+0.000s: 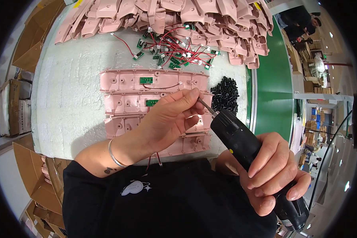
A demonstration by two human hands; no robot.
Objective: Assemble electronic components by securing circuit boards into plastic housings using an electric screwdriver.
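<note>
In my right hand (275,172) is a black electric screwdriver (236,137), gripped around its body and angled up to the left. My left hand (166,115) has thumb and forefinger pinched at the tip of the screwdriver's metal bit (205,106); anything small between them is hidden. Under my left hand, several long pink plastic housings (127,85) lie side by side. A green circuit board (146,80) with a thin wire sits in the farthest one, and another green board (151,103) in the one nearer. My left forearm partly covers the nearer housings.
Small black screws (225,95) form a pile right of the housings. Beyond are tangled red wires (172,47) with green boards and a large heap of pink plastic parts (210,20). Cardboard boxes (31,170) stand at the left; a green surface (271,91) lies at the right.
</note>
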